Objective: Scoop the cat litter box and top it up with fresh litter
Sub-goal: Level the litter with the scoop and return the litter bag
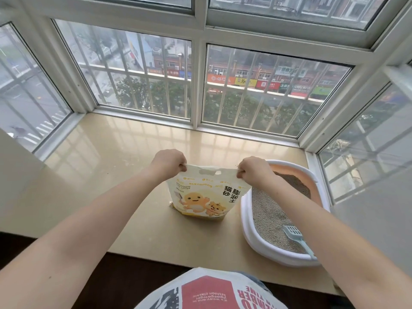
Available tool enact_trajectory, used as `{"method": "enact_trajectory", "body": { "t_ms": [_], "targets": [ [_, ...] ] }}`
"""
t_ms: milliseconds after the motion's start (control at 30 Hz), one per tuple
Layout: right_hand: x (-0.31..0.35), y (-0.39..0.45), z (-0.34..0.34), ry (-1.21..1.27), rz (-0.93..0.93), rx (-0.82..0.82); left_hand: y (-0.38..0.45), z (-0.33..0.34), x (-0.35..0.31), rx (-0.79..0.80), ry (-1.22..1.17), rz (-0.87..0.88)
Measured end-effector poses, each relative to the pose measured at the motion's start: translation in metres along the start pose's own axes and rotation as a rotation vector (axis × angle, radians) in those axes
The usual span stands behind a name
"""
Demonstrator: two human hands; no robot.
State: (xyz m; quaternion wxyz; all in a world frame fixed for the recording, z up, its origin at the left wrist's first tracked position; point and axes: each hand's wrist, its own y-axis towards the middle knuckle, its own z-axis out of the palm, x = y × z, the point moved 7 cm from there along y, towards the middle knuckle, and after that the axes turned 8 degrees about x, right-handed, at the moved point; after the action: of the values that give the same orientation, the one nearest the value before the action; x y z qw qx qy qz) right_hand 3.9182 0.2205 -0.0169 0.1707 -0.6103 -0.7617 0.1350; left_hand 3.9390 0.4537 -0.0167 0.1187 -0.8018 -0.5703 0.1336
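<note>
Cream-coloured stone forms the window sill in front of us, and on it stands the litter bag, upright, with cartoon animals and the words "bentonite cat litter" printed on its face. We hold the bag by its top edge with both hands. Our left hand grips the top corner on the side of the bag away from the litter box, its fingers curled tight and clamped on the plastic. Our right hand grips the opposite top corner, the one nearest the litter box, its fingers likewise curled and clamped on the edge. The strip between our hands is stretched taut, and a cut-out handle slot shows just below it.

Just beside the bag stands the litter box, white-rimmed with a pinkish inner wall, and our right forearm passes over its near side. Grey litter fills the box. A pale blue scoop lies in the litter at the end of the box nearest us, its slotted head resting on the grains and its handle leaning toward the rim.

Beyond the bag, the barred window rises from the sill and looks onto a street with shopfronts. Below the bag, at the bottom edge, our printed shirt is in view.
</note>
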Motion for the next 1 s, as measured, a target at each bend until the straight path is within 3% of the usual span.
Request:
{"method": "enact_trajectory", "body": {
  "t_ms": [267,600,1000],
  "targets": [
    [-0.001,-0.008,0.002,0.093,0.067,-0.001,0.004,0.002,-0.008,0.048,-0.065,0.073],
    [-0.016,-0.036,0.003,0.365,0.035,-0.153,0.009,-0.025,-0.104,-0.172,-0.035,0.472],
    [-0.172,-0.115,0.034,0.498,0.201,-0.288,0.018,-0.022,-0.248,-0.295,-0.095,0.724]
  ]
}}
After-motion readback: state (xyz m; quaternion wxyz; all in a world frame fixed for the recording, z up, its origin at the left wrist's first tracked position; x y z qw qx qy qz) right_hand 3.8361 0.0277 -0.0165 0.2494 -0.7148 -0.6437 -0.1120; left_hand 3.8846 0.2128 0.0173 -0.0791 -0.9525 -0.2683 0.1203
